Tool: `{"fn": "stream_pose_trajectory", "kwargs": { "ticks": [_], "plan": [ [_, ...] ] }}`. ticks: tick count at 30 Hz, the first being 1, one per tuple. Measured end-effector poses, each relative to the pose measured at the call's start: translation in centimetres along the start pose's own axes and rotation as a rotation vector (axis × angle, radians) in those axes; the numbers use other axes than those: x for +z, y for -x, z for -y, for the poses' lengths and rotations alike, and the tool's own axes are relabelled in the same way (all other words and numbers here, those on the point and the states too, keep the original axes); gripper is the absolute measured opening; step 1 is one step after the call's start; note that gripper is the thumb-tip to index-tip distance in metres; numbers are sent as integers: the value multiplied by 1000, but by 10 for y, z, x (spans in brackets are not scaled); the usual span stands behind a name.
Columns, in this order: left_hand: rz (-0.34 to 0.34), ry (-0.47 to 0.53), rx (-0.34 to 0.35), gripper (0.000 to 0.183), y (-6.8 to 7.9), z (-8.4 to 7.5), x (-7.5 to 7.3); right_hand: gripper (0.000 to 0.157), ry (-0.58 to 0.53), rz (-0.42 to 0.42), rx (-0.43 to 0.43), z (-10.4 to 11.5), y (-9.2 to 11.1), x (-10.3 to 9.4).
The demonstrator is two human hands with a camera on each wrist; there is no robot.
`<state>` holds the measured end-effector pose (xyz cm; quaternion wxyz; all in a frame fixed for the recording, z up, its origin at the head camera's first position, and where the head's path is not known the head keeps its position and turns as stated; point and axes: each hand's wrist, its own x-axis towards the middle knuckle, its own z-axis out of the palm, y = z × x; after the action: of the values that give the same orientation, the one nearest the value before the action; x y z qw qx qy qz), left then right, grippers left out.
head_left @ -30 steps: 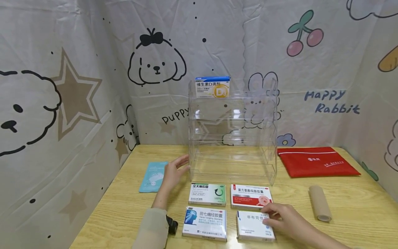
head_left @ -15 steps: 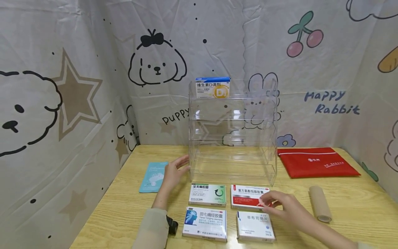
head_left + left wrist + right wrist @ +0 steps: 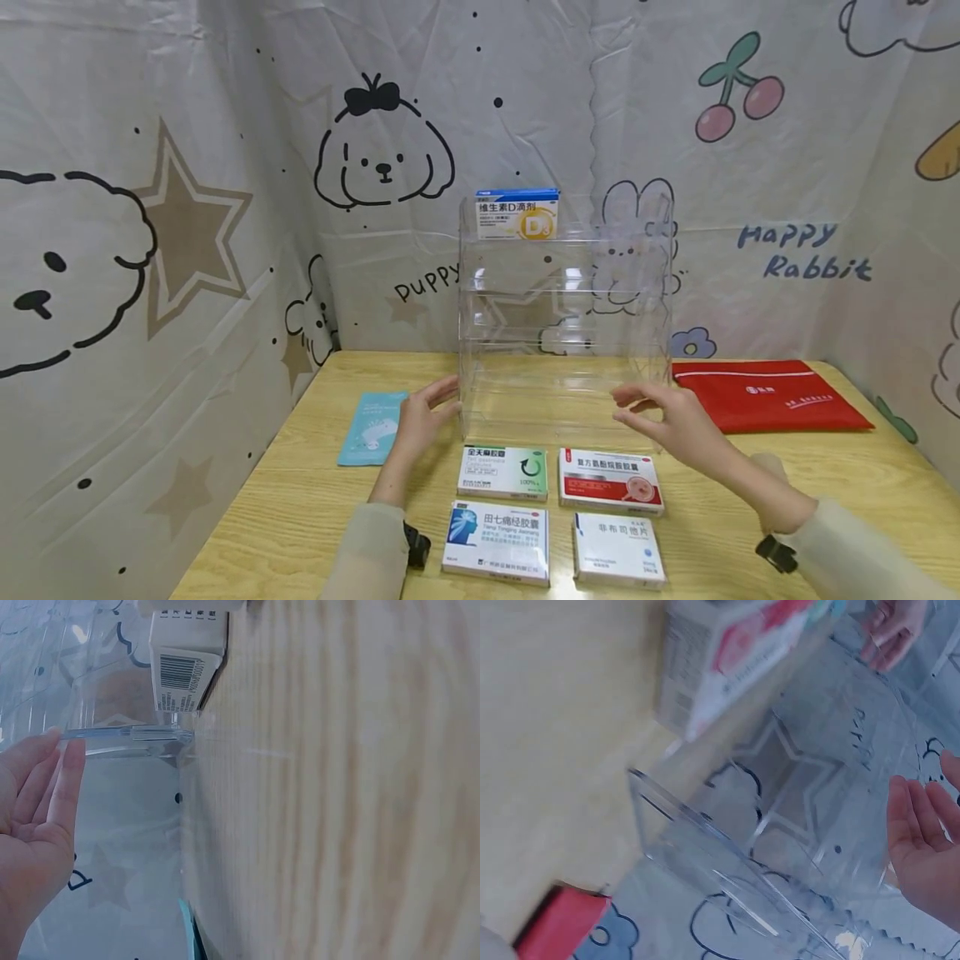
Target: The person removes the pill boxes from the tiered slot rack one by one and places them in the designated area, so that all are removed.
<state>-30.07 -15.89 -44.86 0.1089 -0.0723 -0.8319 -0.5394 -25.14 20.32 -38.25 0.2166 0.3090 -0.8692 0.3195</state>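
Note:
A clear, tiered plastic display rack [image 3: 566,429] stands on the table with a blue, white and yellow vitamin D box [image 3: 517,217] in its top tier. My left hand [image 3: 422,421] touches the rack's left side with its fingertips; in the left wrist view they meet the edge of the side panel [image 3: 124,733]. My right hand [image 3: 663,412] hovers before the rack's lower right, fingers loosely bent and holding nothing. In front lie a green-and-white medicine box [image 3: 502,472], a red-and-white one [image 3: 611,481], a blue-and-white one [image 3: 497,542] and a mostly white one [image 3: 618,550].
A light blue packet [image 3: 371,429] lies left of the rack, partly behind my left hand. To the right rests a red zip pouch [image 3: 780,396]. My right forearm mostly covers a brown cardboard tube [image 3: 768,467]. A patterned cloth [image 3: 525,100] hangs around the table.
My right hand has left the mostly white box, passed over the red-and-white one and risen to the rack's lower right. The left hand stays at the rack's side.

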Motion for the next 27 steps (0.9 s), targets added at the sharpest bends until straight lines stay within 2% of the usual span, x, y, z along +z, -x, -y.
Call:
{"fn": "stream_pose_trajectory", "kwargs": {
  "ticks": [10,13,27],
  "plan": [
    [-11,-5,14,44,0,-1,-2,23,56,-166,-104,-2,-69,-9],
    [-12,2,25,45,0,-1,-1,22,41,-200,-115,-3,-88,-10],
    [-25,27,1,43,0,-1,1,27,-1,-238,-65,-4,-167,-24]
  ]
}}
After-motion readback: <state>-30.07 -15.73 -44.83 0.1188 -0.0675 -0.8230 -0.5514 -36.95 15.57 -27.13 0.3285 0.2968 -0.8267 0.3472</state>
